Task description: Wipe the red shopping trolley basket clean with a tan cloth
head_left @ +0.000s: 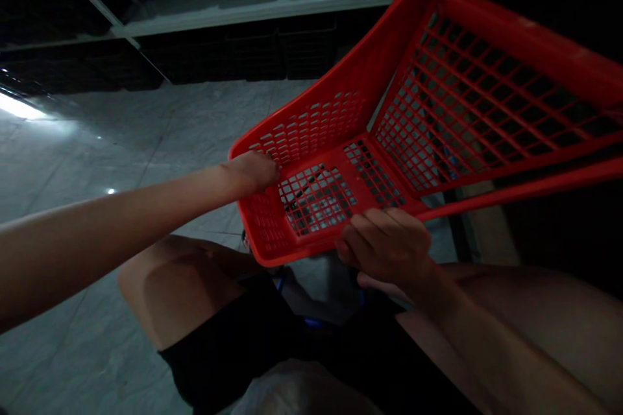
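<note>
A red plastic shopping cart basket (pixel 335 185) with latticed walls and floor fills the middle and right, tilted in front of my knees. Nothing lies inside it. My left hand (pixel 256 170) is closed over the rim at its left end, with the fingers curled inward and partly hidden. Along the near side rim, my right hand (pixel 387 241) is wrapped round the edge in a fist. A large latticed red flap (pixel 506 91) rises at the basket's right end.
Grey tiled floor (pixel 97 149) spreads to the left, with bright reflections. A metal shelf (pixel 272 16) with dark crates (pixel 306 52) beneath stands along the back. My bent knees (pixel 170 285) flank the near side of the basket. The right side is very dark.
</note>
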Available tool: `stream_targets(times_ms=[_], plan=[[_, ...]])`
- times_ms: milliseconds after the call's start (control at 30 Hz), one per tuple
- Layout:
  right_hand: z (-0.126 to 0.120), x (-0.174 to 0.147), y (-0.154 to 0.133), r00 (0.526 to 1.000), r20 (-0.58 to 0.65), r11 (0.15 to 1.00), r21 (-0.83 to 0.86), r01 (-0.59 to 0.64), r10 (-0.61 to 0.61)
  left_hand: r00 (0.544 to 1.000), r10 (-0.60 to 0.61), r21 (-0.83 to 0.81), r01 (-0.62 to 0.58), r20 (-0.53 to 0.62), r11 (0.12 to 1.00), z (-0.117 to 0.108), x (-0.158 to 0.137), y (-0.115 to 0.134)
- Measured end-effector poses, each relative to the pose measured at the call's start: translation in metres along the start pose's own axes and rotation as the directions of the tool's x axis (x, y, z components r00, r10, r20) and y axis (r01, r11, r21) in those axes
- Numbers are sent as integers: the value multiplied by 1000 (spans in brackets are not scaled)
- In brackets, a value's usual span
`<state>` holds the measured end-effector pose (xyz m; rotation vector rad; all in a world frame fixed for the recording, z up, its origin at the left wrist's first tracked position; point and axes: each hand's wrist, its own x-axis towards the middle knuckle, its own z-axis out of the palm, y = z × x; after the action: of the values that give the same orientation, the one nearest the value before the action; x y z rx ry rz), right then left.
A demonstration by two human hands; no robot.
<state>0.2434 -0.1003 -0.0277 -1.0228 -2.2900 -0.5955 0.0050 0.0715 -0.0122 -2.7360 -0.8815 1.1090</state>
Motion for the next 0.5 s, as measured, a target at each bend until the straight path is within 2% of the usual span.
stream_targets(times_ms=[67, 167, 267, 333, 367, 400, 500], plan=[[-1, -2, 0, 1000, 2, 1000, 2, -1, 1, 998, 57, -30, -58, -17, 998, -1, -14, 16], [-6, -8, 1, 1000, -16, 1000, 21, 12, -12, 968, 250, -215, -249, -24, 944, -2, -33, 40], [-13, -13, 4, 999, -32, 997, 67, 27, -25, 872, 485, -483, -455, -70, 748, -1, -35, 53], [-18, -16, 5, 999, -19, 994, 102, 27, -25, 819, 561, -566, -522, -122, 638, 2, -26, 51], [-20, -17, 6, 1000, -15, 992, 119, 29, -28, 821, 558, -575, -517, -123, 634, 3, -20, 46], [-21, -19, 7, 999, -14, 990, 135, 32, -30, 844, 527, -568, -482, -98, 667, 5, -13, 40], [-23, -23, 11, 998, -35, 986, 154, 63, -59, 926, 377, -467, -331, 4, 820, 10, -2, 19]])
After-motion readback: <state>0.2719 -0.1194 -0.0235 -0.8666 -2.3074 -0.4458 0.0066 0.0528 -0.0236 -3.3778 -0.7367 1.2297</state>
